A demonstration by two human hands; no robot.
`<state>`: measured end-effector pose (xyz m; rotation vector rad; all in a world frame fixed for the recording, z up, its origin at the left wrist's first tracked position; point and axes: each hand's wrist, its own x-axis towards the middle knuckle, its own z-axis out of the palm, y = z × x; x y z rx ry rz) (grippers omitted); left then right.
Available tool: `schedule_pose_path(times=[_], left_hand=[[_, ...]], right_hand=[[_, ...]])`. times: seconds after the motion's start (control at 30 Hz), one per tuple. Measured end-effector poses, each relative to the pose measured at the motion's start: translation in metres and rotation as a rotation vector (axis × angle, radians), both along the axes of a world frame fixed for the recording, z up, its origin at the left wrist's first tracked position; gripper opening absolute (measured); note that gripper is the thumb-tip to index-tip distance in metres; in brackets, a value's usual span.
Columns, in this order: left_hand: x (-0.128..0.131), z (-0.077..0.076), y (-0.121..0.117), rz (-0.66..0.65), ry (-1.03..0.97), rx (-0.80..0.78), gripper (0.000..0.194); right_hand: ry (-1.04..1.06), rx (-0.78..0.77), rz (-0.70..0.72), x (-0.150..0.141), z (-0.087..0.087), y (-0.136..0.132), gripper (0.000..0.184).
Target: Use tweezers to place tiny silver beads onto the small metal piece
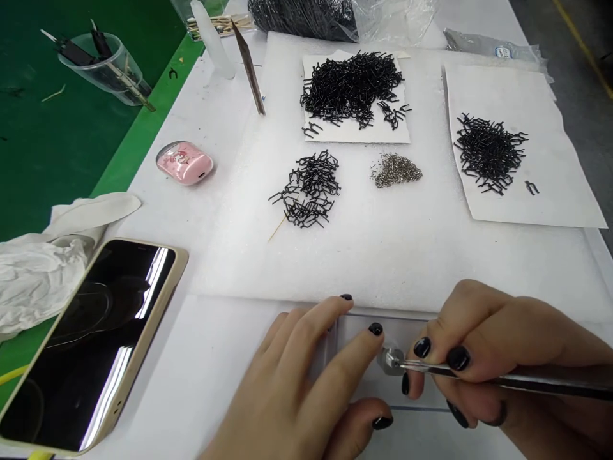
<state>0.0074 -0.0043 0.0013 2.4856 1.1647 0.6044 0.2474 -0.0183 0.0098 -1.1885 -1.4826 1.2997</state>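
On the white foam sheet [258, 268], a dense heap of black forked pieces [352, 86] lies at the back upon a square of white paper [359, 133]. Before it lie a smaller black forked cluster [316, 185], to the left, and a mound of fine metallic grains [397, 171], to the right. A larger white paper sheet [541, 207], farther right, bears a third black forked heap [491, 153]. Left of the foam: a pink rounded case [185, 165] and, nearer, a cream-cased rectangular phone [90, 345]. In front: a small silvery metal part [393, 359] between left hand [297, 383] and right hand [512, 345].
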Motion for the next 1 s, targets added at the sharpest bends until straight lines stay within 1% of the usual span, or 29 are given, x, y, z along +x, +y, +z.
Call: schedule_pose_path(times=[0.13,0.3,0.47,0.6,0.67,0.87,1.0], left_hand=[[0.001,0.002,-0.001,0.0,0.004,-0.001,0.032],[-0.001,0.002,-0.003,-0.005,0.001,-0.011,0.031],[0.0,0.001,-0.002,-0.006,0.021,-0.023,0.032],[0.001,0.002,0.001,-0.016,0.006,-0.024,0.033],[0.001,0.002,0.001,-0.018,0.005,-0.027,0.033],[0.001,0.004,0.0,-0.017,0.019,-0.027,0.032],[0.002,0.004,0.0,-0.012,0.011,-0.031,0.032]], right_hand=[[-0.036,0.05,-0.047,-0.008,0.008,0.006,0.004],[-0.077,0.095,-0.046,-0.013,0.013,0.013,0.007],[-0.043,0.057,0.037,-0.004,0.011,0.01,0.007],[-0.01,-0.059,0.051,0.003,0.005,0.001,0.007],[0.004,-0.082,0.049,0.004,0.005,0.0,0.008],[0.015,0.003,0.047,-0.001,0.014,0.009,0.008],[-0.043,-0.009,0.054,-0.001,0.012,0.006,0.008]])
